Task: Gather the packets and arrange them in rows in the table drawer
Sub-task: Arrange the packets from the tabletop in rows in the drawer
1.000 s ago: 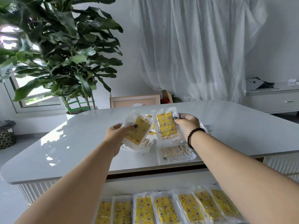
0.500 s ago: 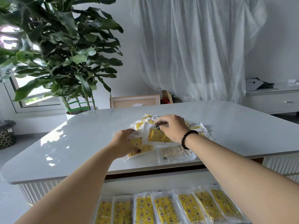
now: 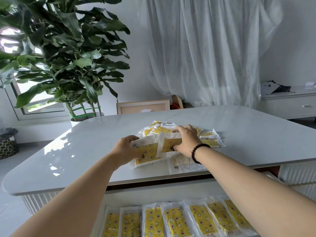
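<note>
A pile of yellow patterned packets (image 3: 207, 140) in clear wrappers lies mid-table. My left hand (image 3: 127, 148) grips a packet (image 3: 148, 153) by its left end, just above the tabletop. My right hand (image 3: 185, 140) holds a second packet (image 3: 171, 142) that overlaps the first, fingers curled over its top edge. One packet (image 3: 185, 164) lies face down near the table's front edge. Below, the open drawer (image 3: 153, 192) holds a row of several packets (image 3: 177, 221) side by side.
The grey table (image 3: 85, 151) has rounded corners. A large potted plant (image 3: 65, 57) stands behind its left side. A picture frame (image 3: 143, 106) leans beyond the far edge. A white sideboard (image 3: 290, 105) is at the right, a patterned basket (image 3: 7, 144) at the left.
Both hands came down from holding a packet each in the air to the pile, then drew the two packets together, overlapping, slightly toward me.
</note>
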